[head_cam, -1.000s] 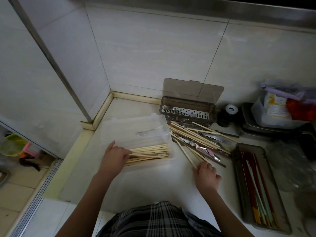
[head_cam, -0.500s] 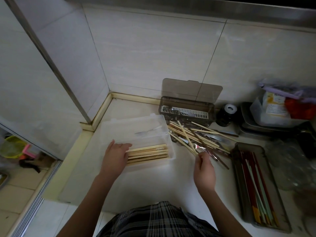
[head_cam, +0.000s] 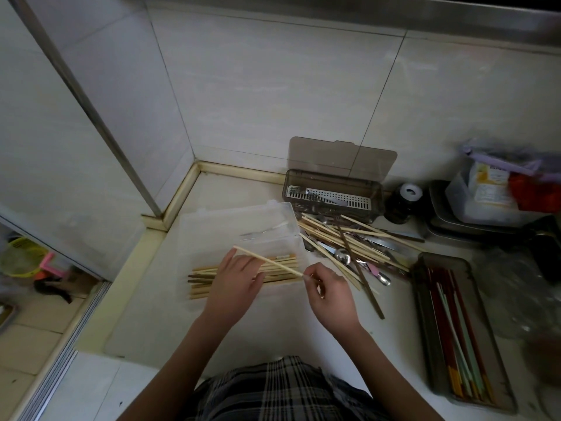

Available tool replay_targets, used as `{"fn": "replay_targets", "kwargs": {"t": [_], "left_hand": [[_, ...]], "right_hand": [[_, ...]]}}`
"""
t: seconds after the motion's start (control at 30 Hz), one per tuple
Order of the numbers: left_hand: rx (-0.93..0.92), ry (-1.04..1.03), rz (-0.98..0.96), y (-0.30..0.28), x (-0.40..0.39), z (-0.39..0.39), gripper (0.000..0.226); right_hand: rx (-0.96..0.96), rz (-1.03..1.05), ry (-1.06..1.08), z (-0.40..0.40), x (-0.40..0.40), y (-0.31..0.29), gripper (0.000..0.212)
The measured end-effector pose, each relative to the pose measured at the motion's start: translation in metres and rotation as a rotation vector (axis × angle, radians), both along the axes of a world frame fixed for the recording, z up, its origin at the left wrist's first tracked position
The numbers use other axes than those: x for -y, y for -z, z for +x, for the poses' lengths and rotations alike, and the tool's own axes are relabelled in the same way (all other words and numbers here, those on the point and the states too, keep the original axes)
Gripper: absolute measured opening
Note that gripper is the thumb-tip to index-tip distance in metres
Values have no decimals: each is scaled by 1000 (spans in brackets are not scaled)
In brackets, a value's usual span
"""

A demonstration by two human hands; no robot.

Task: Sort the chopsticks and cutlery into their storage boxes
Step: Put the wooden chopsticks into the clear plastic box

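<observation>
My right hand pinches one end of a pale wooden chopstick, which slants up and left over the clear plastic box. My left hand rests flat on the bundle of wooden chopsticks lying in that box. A loose heap of wooden chopsticks, spoons and knives lies on the counter right of the box. Behind it stands a brown cutlery box with its lid up. A brown tray at the right holds red and pale green chopsticks.
A dark jar stands beside the brown cutlery box. Metal trays and a plastic tub of packets crowd the back right corner. The tiled wall runs close behind. The counter edge drops at the left to a floor with a yellow basket.
My right hand left the loose heap with one wooden chopstick and brought it left over the clear box. My left hand slid right onto the bundle.
</observation>
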State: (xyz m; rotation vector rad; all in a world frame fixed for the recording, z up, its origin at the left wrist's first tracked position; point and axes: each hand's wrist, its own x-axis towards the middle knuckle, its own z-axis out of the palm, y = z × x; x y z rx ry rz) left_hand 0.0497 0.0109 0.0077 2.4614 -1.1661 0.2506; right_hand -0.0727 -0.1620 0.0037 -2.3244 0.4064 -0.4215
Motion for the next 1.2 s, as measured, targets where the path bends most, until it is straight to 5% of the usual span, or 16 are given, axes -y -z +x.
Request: {"fn": "replay_targets", "kwargs": {"t": [0.17,0.33,0.5,0.6,0.83,0.97,1.2], "left_hand": [[-554,-280,-416,-13,11,-10,36],[-93,-191,-294,-19,15,-12,33],[-21,167,13,-4,18,-11,31],[-43,124,30,-4,12,-7,33],[-175,-69,-13,-1,-11,18,25],[-313,-109,-1,1,-20,33,21],[-540,-65,131,6,-32,39,18]], "right_hand": [[2,-15,40,-2,1,1,7],[-30,-119,112,-2,-2,2,8],[2,-211,81,1,-4,0,10],[-5,-328,175,-1,2,0,11],[-299,-241,589,-21,50,25,14],[-545,-175,624,-38,61,31,29],[-691,-223,625,-52,58,46,28]]}}
